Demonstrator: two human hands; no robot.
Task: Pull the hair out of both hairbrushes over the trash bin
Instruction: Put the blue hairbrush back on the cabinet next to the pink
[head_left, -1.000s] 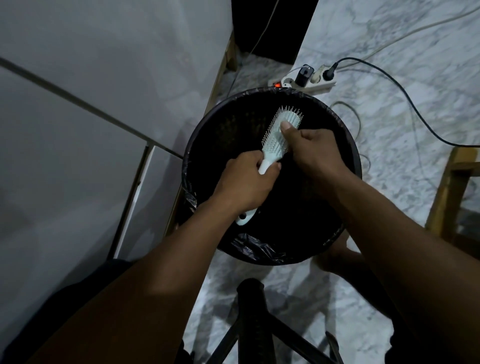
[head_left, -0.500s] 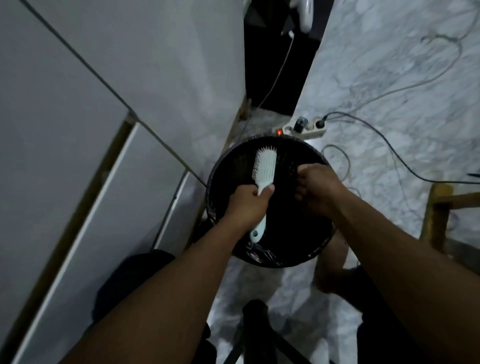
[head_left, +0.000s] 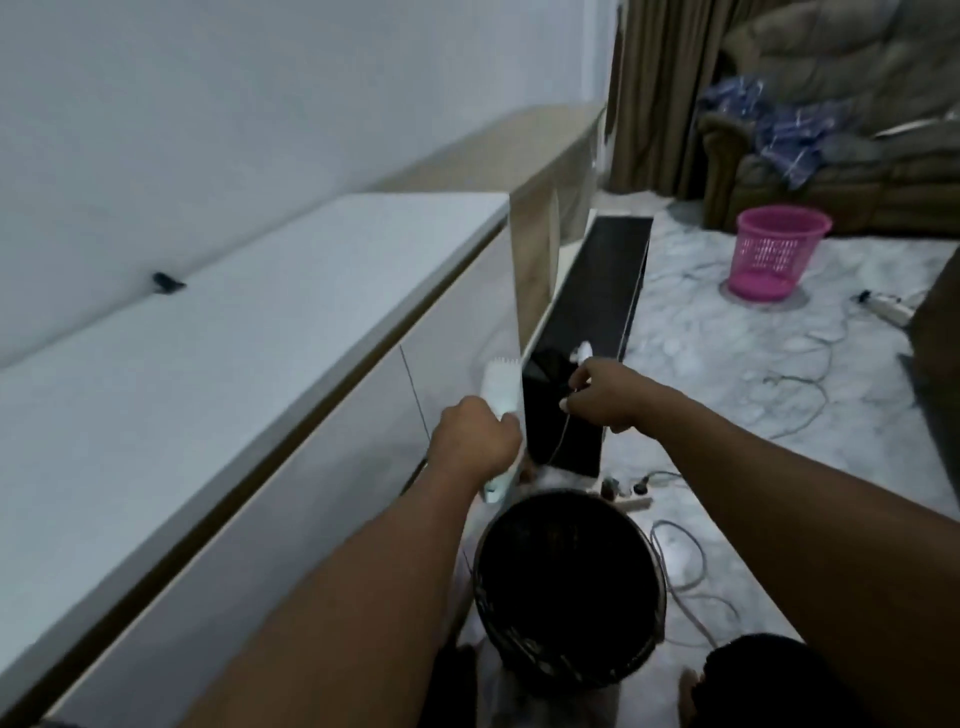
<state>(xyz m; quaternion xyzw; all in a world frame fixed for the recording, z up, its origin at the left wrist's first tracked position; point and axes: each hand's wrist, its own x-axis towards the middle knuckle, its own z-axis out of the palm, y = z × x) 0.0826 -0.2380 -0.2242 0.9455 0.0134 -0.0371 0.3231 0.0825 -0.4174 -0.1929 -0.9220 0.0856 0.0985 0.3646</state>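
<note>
Both hands have lifted away beyond the black-lined round trash bin (head_left: 569, 587), left hand (head_left: 475, 441) fisted around the pale plastic hairbrush (head_left: 136, 387), right hand (head_left: 605, 397) pinched closed, contents unclear; bringing both back over the bin would likely keep hair off the marble floor (head_left: 727, 364).

Pink basket (head_left: 777, 253) near sofa (head_left: 852, 150); blurred power strip (head_left: 631, 502).
</note>
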